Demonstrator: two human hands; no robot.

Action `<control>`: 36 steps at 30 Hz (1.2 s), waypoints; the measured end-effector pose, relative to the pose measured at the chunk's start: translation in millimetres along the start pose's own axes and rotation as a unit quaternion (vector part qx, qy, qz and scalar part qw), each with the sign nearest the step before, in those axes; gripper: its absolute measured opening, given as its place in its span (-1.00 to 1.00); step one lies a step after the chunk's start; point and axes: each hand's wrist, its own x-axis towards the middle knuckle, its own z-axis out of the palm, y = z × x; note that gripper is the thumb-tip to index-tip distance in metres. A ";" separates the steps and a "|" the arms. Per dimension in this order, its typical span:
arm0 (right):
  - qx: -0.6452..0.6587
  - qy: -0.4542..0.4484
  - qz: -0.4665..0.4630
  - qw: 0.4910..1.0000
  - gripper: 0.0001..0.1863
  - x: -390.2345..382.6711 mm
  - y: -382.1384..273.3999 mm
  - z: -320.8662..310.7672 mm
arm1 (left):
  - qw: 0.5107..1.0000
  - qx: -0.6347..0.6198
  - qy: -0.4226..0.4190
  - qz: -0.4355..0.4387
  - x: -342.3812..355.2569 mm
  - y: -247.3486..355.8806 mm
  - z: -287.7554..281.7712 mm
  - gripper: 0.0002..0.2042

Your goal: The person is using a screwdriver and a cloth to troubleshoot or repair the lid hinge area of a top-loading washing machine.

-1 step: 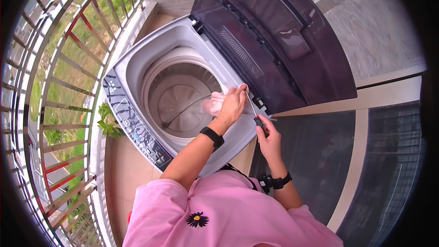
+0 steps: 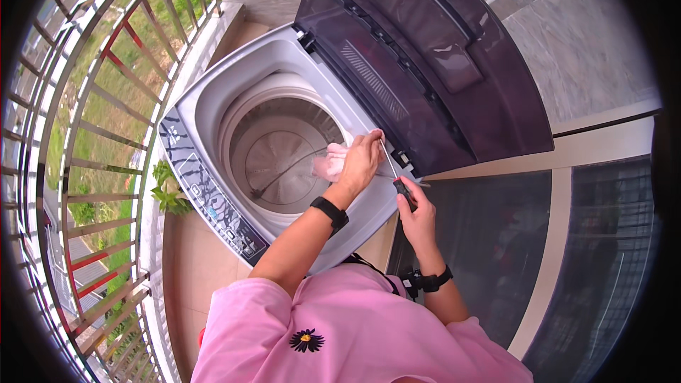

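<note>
My right hand (image 2: 418,214) is closed round the dark handle of a screwdriver (image 2: 399,183), which has a red collar. Its thin metal shaft slants up and left to the fingertips of my left hand (image 2: 363,159), by the rear rim of a top-loading washing machine (image 2: 291,57). The left fingers are bent together, and a pale pink cloth (image 2: 329,164) bunches out from under that hand over the drum opening. What the left fingertips pinch is too small to tell. The dark purple lid (image 2: 433,64) stands raised, close beyond both hands.
Inside the metal drum (image 2: 277,156) a thin dark line runs across. The control panel (image 2: 213,202) lies along the near left side. A balcony railing (image 2: 106,135) curves at left, with a green plant (image 2: 170,195) beside the washer. Dark glass door panels (image 2: 482,241) stand at right.
</note>
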 end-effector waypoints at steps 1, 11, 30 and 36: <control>-0.040 -0.004 -0.024 0.999 -0.61 2.4 -3.4 1.1 | 0.992 -0.121 0.017 -0.038 -2.3 6.0 3.9 -0.75; -0.118 0.058 -0.076 0.988 -0.59 9.8 -17.2 14.7 | 0.988 0.046 0.143 0.035 12.6 -12.7 18.2 -0.69; -0.187 0.045 -0.117 0.974 -0.58 33.2 -17.4 21.9 | 0.990 0.076 0.109 0.045 8.8 -7.5 11.9 -0.78; -0.206 0.053 -0.092 0.973 -0.57 14.8 -12.9 12.9 | 0.994 0.060 0.060 0.065 -2.3 -10.8 16.6 -0.79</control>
